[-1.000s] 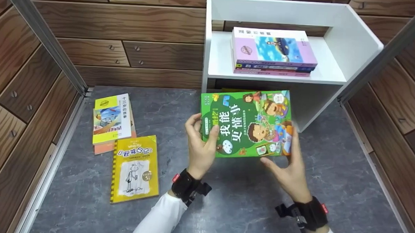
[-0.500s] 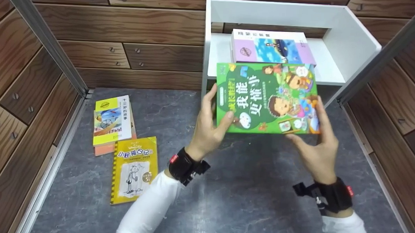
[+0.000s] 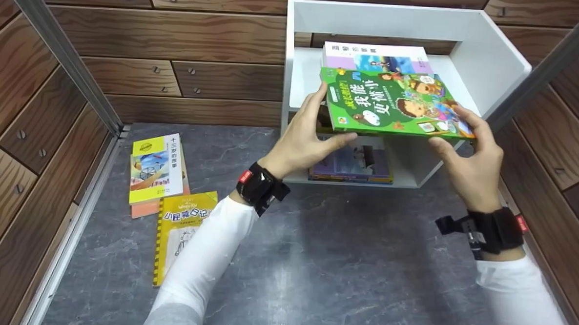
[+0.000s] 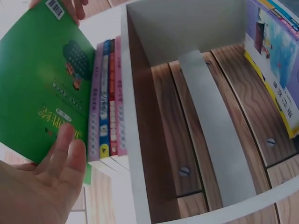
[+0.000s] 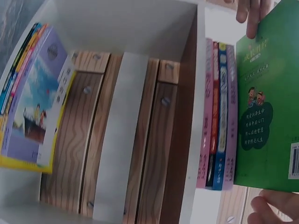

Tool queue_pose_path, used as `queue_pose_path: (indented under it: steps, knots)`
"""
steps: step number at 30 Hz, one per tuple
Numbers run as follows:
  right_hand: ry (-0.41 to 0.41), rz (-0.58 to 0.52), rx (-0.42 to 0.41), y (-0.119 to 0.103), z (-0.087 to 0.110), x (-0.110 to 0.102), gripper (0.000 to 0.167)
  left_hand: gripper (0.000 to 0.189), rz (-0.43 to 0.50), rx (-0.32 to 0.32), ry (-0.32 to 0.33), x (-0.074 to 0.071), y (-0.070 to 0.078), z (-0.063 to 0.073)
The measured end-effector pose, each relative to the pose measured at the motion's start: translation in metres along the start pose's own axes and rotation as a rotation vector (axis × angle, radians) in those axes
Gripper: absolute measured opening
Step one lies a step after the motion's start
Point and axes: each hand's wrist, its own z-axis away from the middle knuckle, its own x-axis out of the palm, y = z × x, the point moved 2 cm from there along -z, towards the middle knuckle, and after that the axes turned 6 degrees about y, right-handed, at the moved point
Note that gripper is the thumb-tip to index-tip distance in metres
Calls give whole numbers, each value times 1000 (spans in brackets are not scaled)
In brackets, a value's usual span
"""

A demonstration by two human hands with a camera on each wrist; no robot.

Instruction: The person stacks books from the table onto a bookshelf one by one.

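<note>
A green picture book [image 3: 394, 106] is held level-ish by both hands, in front of and over the front of a stack on the upper shelf. My left hand [image 3: 303, 136] grips its left end, thumb along the near edge and fingers at the side. On the other end my right hand [image 3: 480, 163] holds the near right corner between thumb and fingers. The stacked books, topped by a pink-and-white book [image 3: 391, 63], are partly hidden behind the green cover; both wrist views show their spines [image 4: 105, 98] close to the green book's back [image 5: 268, 107].
The white two-level bookshelf [image 3: 501, 62] stands against the wood-patterned wall. Its lower level holds another stack of books [image 3: 350, 162]. Left on the grey floor lie a yellow notebook-style book [image 3: 184, 211] and a yellow-and-white book [image 3: 155, 169] atop an orange one.
Both hands have carried the green book up and to the right, from in front of the lower level to the upper shelf. Its cover has tipped flatter, and the lower stack has come into view.
</note>
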Motion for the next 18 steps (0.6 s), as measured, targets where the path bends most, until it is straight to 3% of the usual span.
queue_pose_path:
  steps: [5, 10, 18]
  knots:
    - [-40, 75, -19, 5, -13, 2, 64, 106, -82, -63, -6, -1, -3, -11]
    - [-78, 150, -31, 10, -25, 9, 61, 100, -150, -104, 30, -4, -8, -19]
    - [-124, 234, -36, 23, -42, 21, 63, 74, -275, 0, 135, -1, -17, -30]
